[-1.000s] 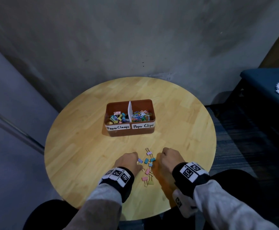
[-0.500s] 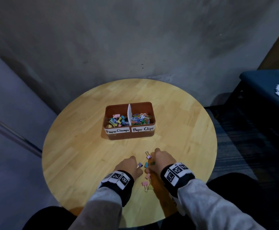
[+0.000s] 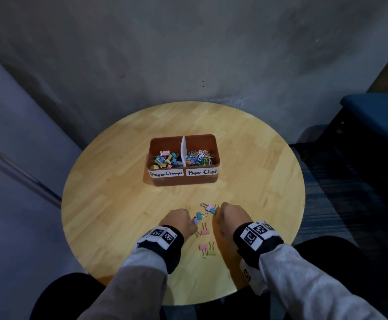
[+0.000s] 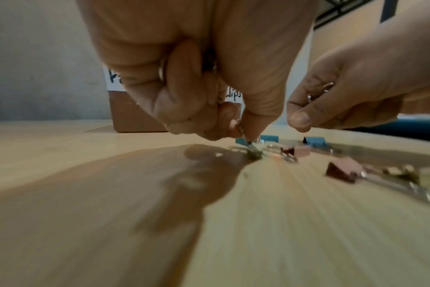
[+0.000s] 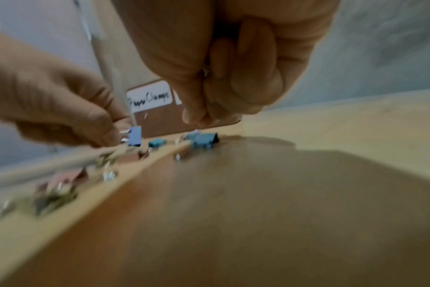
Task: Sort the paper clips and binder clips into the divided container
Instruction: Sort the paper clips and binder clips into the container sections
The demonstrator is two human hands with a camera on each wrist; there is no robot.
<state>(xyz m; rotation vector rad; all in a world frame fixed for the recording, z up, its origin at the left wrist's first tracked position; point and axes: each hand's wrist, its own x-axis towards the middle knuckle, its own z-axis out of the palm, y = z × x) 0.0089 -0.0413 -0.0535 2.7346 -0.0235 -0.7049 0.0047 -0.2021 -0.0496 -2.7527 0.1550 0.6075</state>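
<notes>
The round wooden table (image 3: 110, 204) carried everything. At its middle stood the brown divided container (image 3: 183, 180), its left compartment labelled "Paper Clamps" and holding binder clips, its right compartment labelled "Paper Clips" and holding coloured paper clips (image 3: 200, 157). On the near side of the container, well apart from it, a small scatter of loose binder clips (image 3: 204, 232) lay between the two hands.

The left hand (image 3: 178, 221), just left of the scatter and near of the container, had its grip curled, thumb and forefinger pinching a purple binder clip (image 5: 134, 136) by its wire handles, low over the wood. The right hand (image 3: 233, 217), just right of the scatter, was also curled, its fingertips poised over a blue binder clip (image 3: 212, 211); a glint of wire showed inside the fist, but whether it truly held anything I cannot tell.

These clips looked light, stiff and small, with smooth painted bodies likely to slip. The wire loops seem the surest place to take hold, or else a pinch across the folded body.
</notes>
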